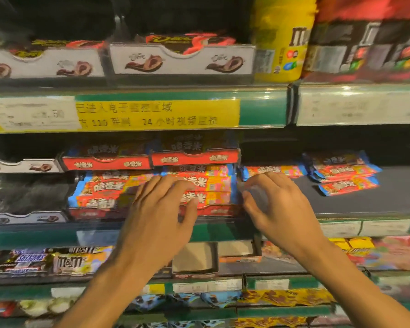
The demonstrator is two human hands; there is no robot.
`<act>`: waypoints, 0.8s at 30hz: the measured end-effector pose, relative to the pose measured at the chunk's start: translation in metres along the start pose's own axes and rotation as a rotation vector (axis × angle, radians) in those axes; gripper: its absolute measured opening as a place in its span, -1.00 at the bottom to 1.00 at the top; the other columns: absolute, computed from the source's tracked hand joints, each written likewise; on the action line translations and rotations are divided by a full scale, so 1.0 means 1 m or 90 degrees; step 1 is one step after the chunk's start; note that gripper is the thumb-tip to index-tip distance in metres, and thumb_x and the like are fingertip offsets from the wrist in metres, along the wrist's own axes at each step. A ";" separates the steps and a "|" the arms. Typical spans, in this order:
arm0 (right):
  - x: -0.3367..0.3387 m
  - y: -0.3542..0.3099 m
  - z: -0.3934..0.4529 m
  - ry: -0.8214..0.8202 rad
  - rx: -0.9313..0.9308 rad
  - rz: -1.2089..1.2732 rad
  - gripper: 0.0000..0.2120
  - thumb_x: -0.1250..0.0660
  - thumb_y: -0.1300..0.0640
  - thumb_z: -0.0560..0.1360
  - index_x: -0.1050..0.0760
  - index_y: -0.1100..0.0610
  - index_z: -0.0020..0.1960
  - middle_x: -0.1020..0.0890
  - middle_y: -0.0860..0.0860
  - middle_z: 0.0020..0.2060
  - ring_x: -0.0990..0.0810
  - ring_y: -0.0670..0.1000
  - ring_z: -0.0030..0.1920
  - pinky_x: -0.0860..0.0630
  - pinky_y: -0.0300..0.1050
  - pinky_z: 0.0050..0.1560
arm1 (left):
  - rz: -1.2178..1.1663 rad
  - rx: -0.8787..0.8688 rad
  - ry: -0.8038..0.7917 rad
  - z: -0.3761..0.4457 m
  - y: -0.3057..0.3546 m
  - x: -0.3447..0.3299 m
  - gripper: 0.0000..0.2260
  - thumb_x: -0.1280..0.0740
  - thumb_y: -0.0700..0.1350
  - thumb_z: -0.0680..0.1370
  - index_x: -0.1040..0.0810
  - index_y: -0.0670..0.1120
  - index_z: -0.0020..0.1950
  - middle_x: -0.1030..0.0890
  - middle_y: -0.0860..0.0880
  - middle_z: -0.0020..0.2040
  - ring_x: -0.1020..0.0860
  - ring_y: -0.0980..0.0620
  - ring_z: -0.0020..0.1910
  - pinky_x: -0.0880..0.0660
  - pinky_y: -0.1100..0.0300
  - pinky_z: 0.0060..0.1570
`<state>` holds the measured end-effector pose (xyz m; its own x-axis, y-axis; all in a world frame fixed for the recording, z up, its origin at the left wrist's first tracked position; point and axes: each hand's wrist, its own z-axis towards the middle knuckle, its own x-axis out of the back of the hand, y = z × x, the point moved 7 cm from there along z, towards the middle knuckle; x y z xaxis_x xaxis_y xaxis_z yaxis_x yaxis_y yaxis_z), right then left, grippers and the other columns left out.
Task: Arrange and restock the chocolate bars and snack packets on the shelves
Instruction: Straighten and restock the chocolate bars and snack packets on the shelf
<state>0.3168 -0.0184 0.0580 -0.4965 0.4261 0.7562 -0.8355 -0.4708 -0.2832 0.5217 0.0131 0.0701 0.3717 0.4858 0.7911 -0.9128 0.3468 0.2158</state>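
Note:
A stack of red-and-blue chocolate bars [109, 185] lies in red display boxes at the front of the middle shelf [365, 200]. My left hand [159, 209] rests on top of the stack with its fingers spread and slightly bent. At the stack's right end, my right hand [277, 204] has its fingers and thumb curled round the blue wrapper ends; blur hides the exact hold. Two more red display boxes [194, 158] of the same bars stand behind. Several loose bars [341, 171] lie scattered to the right, with one more bar [272, 170] just beyond my right hand.
White Dove chocolate boxes [182, 60] and a yellow M&M's tub [282, 39] stand on the shelf above. Below are Snickers bars [31, 259], M&M's packets [74, 261] and two near-empty cardboard boxes [194, 259]. Bare dark shelf shows right of the stack.

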 end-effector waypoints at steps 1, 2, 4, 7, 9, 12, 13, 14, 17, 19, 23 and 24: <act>0.006 0.012 -0.002 -0.003 -0.006 -0.007 -0.89 -0.35 0.05 0.51 -0.55 0.05 0.01 -0.60 -0.03 -0.10 -0.54 0.07 -0.04 -0.50 0.04 -0.06 | -0.006 -0.015 -0.004 0.005 0.016 -0.007 -0.74 -0.15 0.08 0.54 -0.56 0.05 0.09 -0.55 0.11 0.04 -0.47 0.04 0.09 -0.34 0.12 0.15; 0.011 0.024 -0.004 -0.010 -0.015 -0.016 -0.89 -0.34 0.05 0.49 -0.54 0.05 0.00 -0.60 -0.02 -0.11 -0.54 0.09 -0.05 -0.50 0.05 -0.08 | -0.013 -0.028 -0.012 0.010 0.032 -0.015 -0.74 -0.15 0.08 0.54 -0.56 0.06 0.07 -0.56 0.12 0.02 -0.48 0.04 0.07 -0.35 0.13 0.13; 0.020 0.054 -0.008 -0.039 -0.050 -0.047 -0.87 -0.35 0.05 0.48 -0.53 0.04 0.01 -0.60 -0.01 -0.09 -0.54 0.10 -0.04 -0.50 0.03 -0.09 | -0.033 -0.056 -0.037 0.019 0.063 -0.038 -0.74 -0.13 0.10 0.53 -0.56 0.08 0.05 -0.56 0.14 0.02 -0.47 0.07 0.06 -0.39 0.15 0.12; 0.034 0.106 -0.017 -0.094 -0.109 -0.104 -0.78 -0.41 0.06 0.46 -0.53 0.03 0.09 -0.62 0.01 -0.01 -0.55 0.13 0.02 -0.45 -0.03 -0.08 | -0.062 -0.097 -0.059 0.037 0.103 -0.074 -0.74 -0.14 0.08 0.52 -0.56 0.06 0.06 -0.59 0.11 0.02 -0.52 0.04 0.04 -0.45 0.09 0.11; 0.045 0.140 -0.021 -0.120 -0.134 -0.119 -0.75 -0.42 0.12 0.44 -0.55 0.06 0.12 -0.62 0.04 0.00 -0.56 0.18 0.05 -0.45 -0.01 -0.08 | -0.030 -0.111 -0.059 0.053 0.119 -0.097 -0.71 -0.15 0.06 0.50 -0.58 0.01 0.07 -0.60 0.06 0.01 -0.53 -0.02 0.02 -0.45 0.05 0.05; 0.061 0.183 -0.025 -0.132 -0.166 -0.142 -0.72 -0.41 0.18 0.44 -0.57 0.08 0.14 -0.63 0.05 0.02 -0.55 0.19 0.08 -0.41 -0.03 -0.12 | 0.035 -0.089 -0.078 0.073 0.128 -0.130 -0.64 -0.12 0.08 0.47 -0.59 -0.03 0.09 -0.62 0.00 0.05 -0.56 -0.08 0.05 -0.45 0.04 0.05; 0.064 0.194 -0.025 -0.135 -0.169 -0.153 -0.71 -0.40 0.15 0.45 -0.55 0.07 0.16 -0.62 0.04 0.03 -0.55 0.18 0.10 -0.42 -0.02 -0.10 | 0.046 -0.082 -0.080 0.079 0.128 -0.139 -0.62 -0.12 0.08 0.46 -0.60 -0.04 0.11 -0.63 -0.02 0.09 -0.57 -0.09 0.07 -0.44 0.04 0.08; 0.066 0.202 -0.025 -0.142 -0.167 -0.163 -0.71 -0.39 0.12 0.46 -0.54 0.06 0.19 -0.61 0.04 0.04 -0.54 0.18 0.12 -0.44 0.00 -0.08 | 0.059 -0.079 -0.082 0.083 0.128 -0.148 -0.60 -0.12 0.08 0.46 -0.60 -0.05 0.13 -0.63 -0.04 0.12 -0.58 -0.09 0.10 -0.42 0.04 0.11; 0.063 0.221 -0.026 -0.178 -0.158 -0.171 -0.67 -0.35 0.03 0.52 -0.48 0.00 0.27 -0.58 0.01 0.12 -0.51 0.16 0.17 -0.45 0.03 0.01 | 0.100 -0.072 -0.097 0.097 0.126 -0.169 -0.55 -0.11 0.09 0.48 -0.60 -0.09 0.20 -0.62 -0.09 0.13 -0.57 -0.13 0.11 -0.36 0.00 0.15; 0.059 0.229 -0.025 -0.210 -0.149 -0.180 -0.62 -0.32 -0.01 0.55 -0.44 -0.03 0.35 -0.54 -0.02 0.22 -0.47 0.12 0.25 -0.41 0.02 0.10 | 0.109 -0.060 -0.109 0.105 0.125 -0.177 -0.57 -0.16 0.08 0.49 -0.58 -0.10 0.23 -0.63 -0.10 0.09 -0.57 -0.16 0.05 -0.32 0.00 0.12; 0.056 0.239 -0.020 -0.246 -0.126 -0.168 -0.60 -0.29 -0.03 0.58 -0.39 -0.06 0.40 -0.47 -0.06 0.30 -0.42 0.08 0.31 -0.34 0.02 0.19 | 0.097 -0.041 -0.141 0.111 0.127 -0.186 -0.64 -0.43 -0.02 0.49 -0.57 -0.12 0.24 -0.64 -0.11 0.06 -0.57 -0.18 0.02 -0.42 -0.05 0.08; 0.056 0.242 -0.019 -0.252 -0.122 -0.169 -0.59 -0.29 -0.03 0.58 -0.39 -0.07 0.41 -0.46 -0.07 0.31 -0.41 0.07 0.32 -0.33 0.01 0.19 | 0.086 -0.034 -0.142 0.113 0.128 -0.185 -0.64 -0.48 -0.04 0.46 -0.59 -0.12 0.22 -0.65 -0.12 0.05 -0.58 -0.19 0.01 -0.44 -0.06 0.06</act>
<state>0.0825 -0.0936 0.0211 -0.1651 0.1697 0.9716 -0.9675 -0.2194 -0.1261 0.3169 -0.1227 0.0161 0.1946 0.3435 0.9188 -0.9391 0.3356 0.0735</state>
